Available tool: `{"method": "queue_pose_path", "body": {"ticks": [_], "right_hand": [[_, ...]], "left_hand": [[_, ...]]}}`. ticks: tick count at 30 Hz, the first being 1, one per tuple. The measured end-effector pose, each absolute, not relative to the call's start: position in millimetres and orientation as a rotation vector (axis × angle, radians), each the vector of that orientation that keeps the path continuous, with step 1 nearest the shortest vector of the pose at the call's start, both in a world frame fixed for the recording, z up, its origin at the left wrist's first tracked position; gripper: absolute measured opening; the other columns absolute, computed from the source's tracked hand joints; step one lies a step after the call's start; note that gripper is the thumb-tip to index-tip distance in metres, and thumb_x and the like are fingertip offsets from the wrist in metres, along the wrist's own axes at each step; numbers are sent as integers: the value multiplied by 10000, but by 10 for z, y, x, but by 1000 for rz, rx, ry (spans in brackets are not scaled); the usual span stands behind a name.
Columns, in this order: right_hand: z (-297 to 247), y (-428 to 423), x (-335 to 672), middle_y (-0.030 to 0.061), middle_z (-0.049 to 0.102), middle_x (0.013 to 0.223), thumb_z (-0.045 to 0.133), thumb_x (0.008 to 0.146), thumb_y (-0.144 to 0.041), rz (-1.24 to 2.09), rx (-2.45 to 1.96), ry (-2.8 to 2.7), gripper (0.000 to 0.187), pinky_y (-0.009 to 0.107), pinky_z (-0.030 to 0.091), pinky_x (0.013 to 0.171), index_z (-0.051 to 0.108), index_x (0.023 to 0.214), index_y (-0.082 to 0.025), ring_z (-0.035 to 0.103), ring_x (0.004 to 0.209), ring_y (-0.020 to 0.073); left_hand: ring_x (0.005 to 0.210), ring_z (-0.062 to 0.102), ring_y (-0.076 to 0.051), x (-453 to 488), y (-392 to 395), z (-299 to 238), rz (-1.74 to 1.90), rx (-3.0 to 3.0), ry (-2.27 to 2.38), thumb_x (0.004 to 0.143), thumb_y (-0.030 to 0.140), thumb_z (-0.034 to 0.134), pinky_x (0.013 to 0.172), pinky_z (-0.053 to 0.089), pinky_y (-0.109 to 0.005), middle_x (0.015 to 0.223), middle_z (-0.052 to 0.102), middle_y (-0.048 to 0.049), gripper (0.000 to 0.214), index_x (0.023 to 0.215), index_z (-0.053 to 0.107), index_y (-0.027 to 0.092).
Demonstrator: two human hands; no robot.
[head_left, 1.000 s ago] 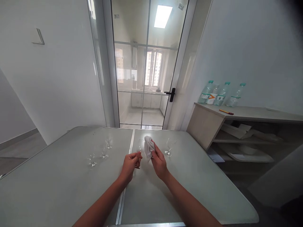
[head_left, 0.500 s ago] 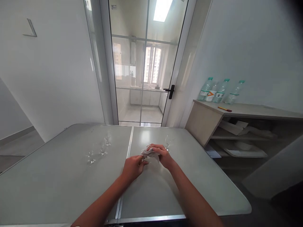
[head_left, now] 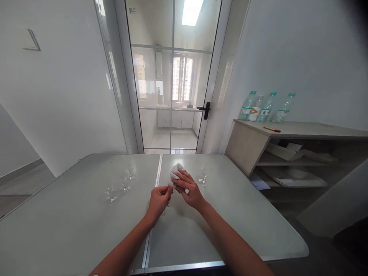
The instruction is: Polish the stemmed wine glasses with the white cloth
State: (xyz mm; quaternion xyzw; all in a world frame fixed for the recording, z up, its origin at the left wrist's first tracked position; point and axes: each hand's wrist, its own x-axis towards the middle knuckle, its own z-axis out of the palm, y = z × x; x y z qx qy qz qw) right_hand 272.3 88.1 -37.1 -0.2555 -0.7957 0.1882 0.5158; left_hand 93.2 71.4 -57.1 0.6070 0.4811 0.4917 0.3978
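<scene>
Right hand [head_left: 189, 191] on white cloth [head_left: 176, 170], possibly glass beneath

Noted plain white walls [head_left: 71, 96] left and right. Logged a switch plate [head_left: 31, 40] high on the left wall. Recorded a glass door [head_left: 155, 96] straight ahead, pale frame, black handle [head_left: 206, 110] on its right side. Saw through it a tiled kitchen [head_left: 169, 140] with white cabinets [head_left: 175, 119], a window [head_left: 181, 80] bright with daylight, and a lit ceiling panel [head_left: 191, 11]. Found a grey folding table [head_left: 71, 222] in front, metal seam [head_left: 151, 226] down its middle. Marked a pale wooden shelf unit [head_left: 248, 147] against the right wall, water bottles [head_left: 267, 107] and a pen [head_left: 271, 129] on top, boards [head_left: 283, 151] on its shelves. Observed grey floor [head_left: 20, 188] at far left, with a skirting board [head_left: 20, 170].
</scene>
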Motion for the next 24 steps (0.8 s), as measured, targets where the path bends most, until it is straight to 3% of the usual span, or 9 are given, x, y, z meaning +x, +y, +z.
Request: {"method": "queue_pose_path", "body": {"ticks": [2,4,6,10,14,19,24], "right_hand": [[-320,882,2753,90,662,1335,621,935,-255,371,-652,-1970,331,548,312,1194,702,1254,-287,512,1356,284],[-279,886,2773,96,685,1200,667,895,-283,449,-713,-1981,272,475,441,1075,720,1161,-260,596,1194,277],[-258,898,2792,67,694,1035,687,883,-337,685,-806,-1904,195,384,516,879,717,1050,-240,638,980,239],[-271,942,2835,7,686,855,733,845,-458,1306,-891,-1556,295,277,469,659,681,1005,-215,604,731,166],[-320,973,2809,4,673,804,732,828,-462,1560,-804,-1221,300,243,444,614,684,946,-190,589,682,147],[-385,979,2678,-12,625,752,694,826,-366,1549,-567,-1002,164,254,462,609,644,866,-216,559,645,144],[-510,954,2526,56,691,830,576,918,-518,1377,-594,-1098,321,359,535,687,682,947,-216,630,748,223]], "left_hand": [[481,372,-102,956,681,-613,1217,1744,1309,854,455,639,518,251,-239,483,409,34,456,517,504,179],[498,373,-108,981,635,-651,1197,1944,1380,838,362,653,547,240,-247,490,435,26,403,513,499,180],[514,409,-124,988,595,-676,1167,2101,1428,848,317,638,569,233,-259,528,508,4,322,566,550,188],[571,476,-148,960,575,-686,1109,2263,1462,878,312,610,597,234,-265,645,608,-30,200,710,639,206],[541,384,-123,953,622,-659,1102,2120,1413,848,342,653,588,240,-255,553,472,20,286,618,588,187],[547,309,-100,982,667,-612,1196,1737,1183,836,504,674,544,220,-241,538,336,45,489,531,489,171],[487,219,-61,1013,701,-590,1174,1316,987,785,665,693,482,157,-221,543,315,73,542,668,621,141]]}}
